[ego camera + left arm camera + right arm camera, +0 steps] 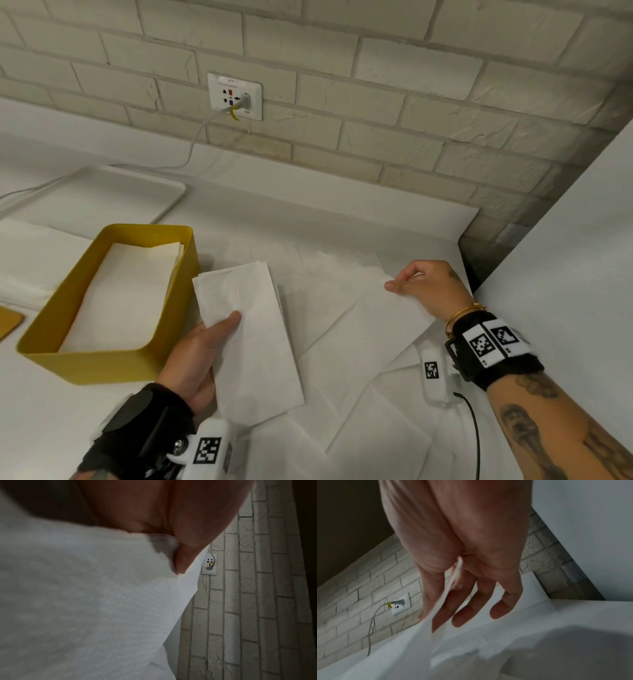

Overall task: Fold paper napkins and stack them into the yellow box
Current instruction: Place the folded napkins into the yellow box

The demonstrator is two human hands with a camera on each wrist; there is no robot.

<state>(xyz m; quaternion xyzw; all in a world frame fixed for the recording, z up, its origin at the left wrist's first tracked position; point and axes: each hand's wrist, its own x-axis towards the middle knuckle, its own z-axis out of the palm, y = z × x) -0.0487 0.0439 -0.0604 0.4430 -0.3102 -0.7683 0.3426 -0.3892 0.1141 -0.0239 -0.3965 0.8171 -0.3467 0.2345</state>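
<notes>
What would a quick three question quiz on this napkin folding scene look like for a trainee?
1. True or false: the yellow box already holds napkins.
2. Which hand grips the folded napkin? A left hand, B right hand
3. Fill in: the right hand pinches the corner of an ___ napkin.

Key: 1 true; 2 A; 3 unfolded.

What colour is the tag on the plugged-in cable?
Yellow; the tag on the cable shows best in the head view.
</notes>
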